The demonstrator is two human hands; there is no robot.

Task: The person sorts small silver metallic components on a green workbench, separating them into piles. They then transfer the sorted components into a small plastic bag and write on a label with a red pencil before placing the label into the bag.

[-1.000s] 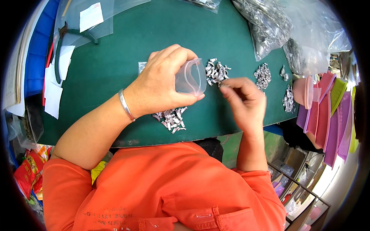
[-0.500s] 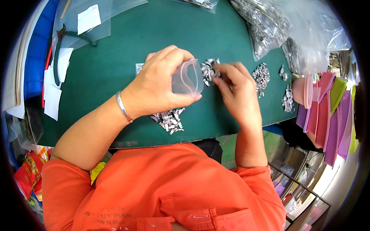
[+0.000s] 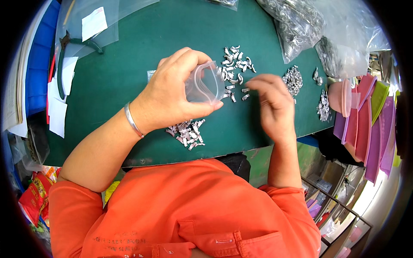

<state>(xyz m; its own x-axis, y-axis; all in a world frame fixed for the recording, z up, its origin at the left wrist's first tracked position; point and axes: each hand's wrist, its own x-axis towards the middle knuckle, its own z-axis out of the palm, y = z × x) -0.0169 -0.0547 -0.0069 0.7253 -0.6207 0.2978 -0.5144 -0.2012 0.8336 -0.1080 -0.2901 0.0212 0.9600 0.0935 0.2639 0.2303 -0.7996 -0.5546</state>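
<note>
Since half a second ago your right hand (image 3: 272, 106) has pulled back from the bag mouth and now sits lower right of it, blurred; fingers curled together near the scattered parts, cannot tell if anything is pinched between them. Your left hand (image 3: 178, 92) is clamped on a small clear zip bag (image 3: 205, 82), thumb below, fingers over the top, mouth turned toward the right hand, held above the green desk (image 3: 129, 56). Loose pile of small silver metal parts (image 3: 235, 64) lies on the desk just beyond the bag, a few strays beside your right fingertips. Second small pile (image 3: 187, 133) sits under your left wrist side, near the desk's front edge. Third cluster (image 3: 293, 79) is right of your right hand. Silver bracelet (image 3: 132, 121) on your left wrist. Clear bags of more metal parts (image 3: 297, 21) at upper right; pink and purple plastic trays (image 3: 365, 116) stacked far right.
</note>
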